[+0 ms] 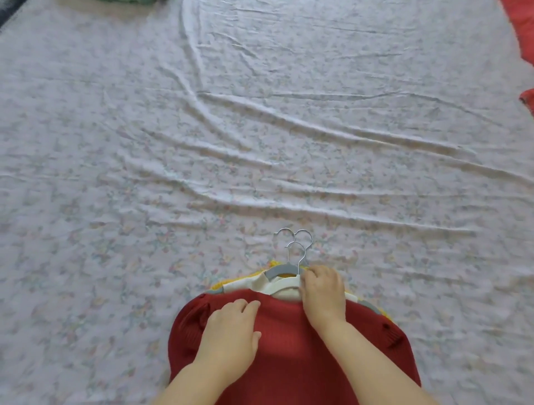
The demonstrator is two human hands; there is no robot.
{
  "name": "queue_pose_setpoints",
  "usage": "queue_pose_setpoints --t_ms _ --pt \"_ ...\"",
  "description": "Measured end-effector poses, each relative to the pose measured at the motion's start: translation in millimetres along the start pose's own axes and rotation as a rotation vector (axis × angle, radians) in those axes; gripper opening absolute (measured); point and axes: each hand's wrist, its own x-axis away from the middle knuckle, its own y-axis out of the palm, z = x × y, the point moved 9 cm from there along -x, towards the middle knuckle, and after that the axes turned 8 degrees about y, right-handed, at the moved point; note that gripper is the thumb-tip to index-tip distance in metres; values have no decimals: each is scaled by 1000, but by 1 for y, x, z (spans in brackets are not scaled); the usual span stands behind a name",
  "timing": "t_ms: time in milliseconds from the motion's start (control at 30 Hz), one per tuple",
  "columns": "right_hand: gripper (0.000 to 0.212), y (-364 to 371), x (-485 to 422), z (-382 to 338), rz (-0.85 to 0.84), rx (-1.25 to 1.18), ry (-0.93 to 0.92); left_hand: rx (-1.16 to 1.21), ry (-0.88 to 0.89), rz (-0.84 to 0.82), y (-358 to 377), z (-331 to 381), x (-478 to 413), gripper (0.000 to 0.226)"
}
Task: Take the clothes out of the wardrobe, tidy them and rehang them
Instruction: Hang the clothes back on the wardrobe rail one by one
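Fingers of the left hand lie flat on the red sweater, right fingers pinching the cream collar.

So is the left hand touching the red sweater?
Touching. The head view shows the left hand lying flat, palm down, on the red sweater, with no gap between them.

yellow garment: buried under red sweater, I see only fringe
green cloth: cropped at top, possibly clothing
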Motion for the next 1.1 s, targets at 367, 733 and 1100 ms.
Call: queue_pose_setpoints --t_ms 367,733,1100 --pt "27 1 13 11 -133 -28 49 4 72 110 -32 15 25 52" --pt "29 -66 67 5 101 -429 49 103 105 304 -42 14 38 53" --pt "60 -236 196 -62 332 -519 -177 233 303 622 -153 58 159 40"
